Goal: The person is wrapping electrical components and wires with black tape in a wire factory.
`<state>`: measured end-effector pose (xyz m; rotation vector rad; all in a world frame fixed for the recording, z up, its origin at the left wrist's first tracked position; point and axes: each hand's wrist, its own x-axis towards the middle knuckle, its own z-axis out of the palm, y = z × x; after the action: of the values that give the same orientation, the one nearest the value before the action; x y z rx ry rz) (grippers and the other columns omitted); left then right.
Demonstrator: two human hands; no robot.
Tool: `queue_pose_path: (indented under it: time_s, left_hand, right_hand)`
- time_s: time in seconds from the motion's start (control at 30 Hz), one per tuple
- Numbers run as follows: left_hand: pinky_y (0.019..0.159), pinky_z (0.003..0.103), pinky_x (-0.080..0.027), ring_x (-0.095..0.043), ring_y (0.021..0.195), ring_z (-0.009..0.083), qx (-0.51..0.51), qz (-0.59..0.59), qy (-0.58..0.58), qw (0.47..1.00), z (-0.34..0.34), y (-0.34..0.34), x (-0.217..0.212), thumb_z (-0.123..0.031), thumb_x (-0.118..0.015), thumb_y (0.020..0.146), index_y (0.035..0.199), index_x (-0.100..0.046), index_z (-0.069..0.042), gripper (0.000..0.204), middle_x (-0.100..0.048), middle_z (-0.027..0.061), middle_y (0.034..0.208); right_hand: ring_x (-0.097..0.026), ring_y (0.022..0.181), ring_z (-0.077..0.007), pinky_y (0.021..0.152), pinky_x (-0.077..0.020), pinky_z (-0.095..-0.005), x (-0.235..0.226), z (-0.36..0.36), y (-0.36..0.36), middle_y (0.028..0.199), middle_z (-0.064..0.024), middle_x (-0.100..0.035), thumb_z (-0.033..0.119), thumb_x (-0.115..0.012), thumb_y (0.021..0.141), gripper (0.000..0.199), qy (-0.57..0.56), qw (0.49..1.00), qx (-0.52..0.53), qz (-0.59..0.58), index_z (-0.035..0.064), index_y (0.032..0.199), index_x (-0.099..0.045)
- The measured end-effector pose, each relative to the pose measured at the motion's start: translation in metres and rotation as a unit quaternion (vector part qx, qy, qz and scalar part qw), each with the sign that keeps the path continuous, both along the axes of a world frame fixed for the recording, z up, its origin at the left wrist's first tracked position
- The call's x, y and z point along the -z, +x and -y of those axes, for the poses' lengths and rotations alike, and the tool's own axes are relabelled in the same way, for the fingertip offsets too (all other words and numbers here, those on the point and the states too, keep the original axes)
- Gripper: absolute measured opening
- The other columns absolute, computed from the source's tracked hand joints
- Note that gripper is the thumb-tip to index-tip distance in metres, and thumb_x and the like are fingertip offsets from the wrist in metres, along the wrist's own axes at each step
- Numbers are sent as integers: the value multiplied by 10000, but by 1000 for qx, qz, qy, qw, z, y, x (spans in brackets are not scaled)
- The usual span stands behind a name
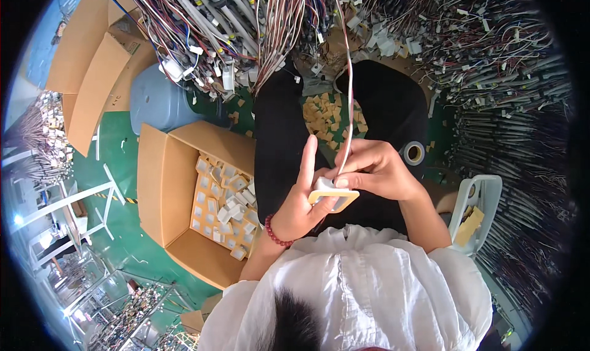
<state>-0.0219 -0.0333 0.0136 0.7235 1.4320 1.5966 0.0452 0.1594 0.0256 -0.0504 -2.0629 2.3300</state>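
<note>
At the yellow-framed piece point(345, 200), right hand point(386, 171) pinches a cable point(350, 96).

From where I'm standing, it's a white piece point(324, 184) with a pale yellow rim in the hands point(294, 211), plus a white-and-reddish cable point(351, 105). Dark red bracelet point(277, 235) just below the left one. Off left: brown cardboard box point(157, 185), green floor point(126, 228), yellow-and-black striped tape point(131, 200). Beyond them, black trousers point(393, 96), yellowish scraps point(322, 114).

Green floor point(123, 249) under a blue plastic stool point(158, 99)
</note>
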Motion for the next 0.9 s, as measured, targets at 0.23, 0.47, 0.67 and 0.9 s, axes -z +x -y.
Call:
queue_pose_path:
  time_s: [0.23,0.47,0.67,0.9]
  left_hand:
    - [969,260,-377,-495,1122,117,-32,147,65,986,-10,7,-4,-139,-571,922,1488,-21,-13,799,-483,122,1319]
    - [982,233,-346,-433,1170,80,-18,215,65,974,-10,15,1,-172,-543,937,1478,-69,22,746,-379,83,1414]
    - [807,305,-496,-639,920,249,-88,-50,21,995,-10,17,4,-169,-591,876,1467,2,19,858,-607,178,1095]
    - [731,373,-523,-636,874,364,-24,-283,-81,955,-10,-3,-4,-119,-660,792,1458,-68,28,903,-619,190,1052]
  right_hand:
    - [-580,724,-156,621,-443,-268,-3,15,5,784,-70,-609,53,-738,755,89,67,987,123,-79,19,836,-729]
    - [-567,701,-181,602,-448,-278,-3,27,7,779,-90,-639,25,-732,687,112,190,939,231,-167,-14,791,-720]
    - [-560,823,-141,718,-460,-282,22,2,8,915,-76,-591,435,-691,806,577,-124,989,74,10,-37,1131,-632]
    - [-604,750,-172,674,-481,-298,-2,-10,3,838,-77,-626,93,-757,748,148,82,997,-4,-14,21,871,-718]
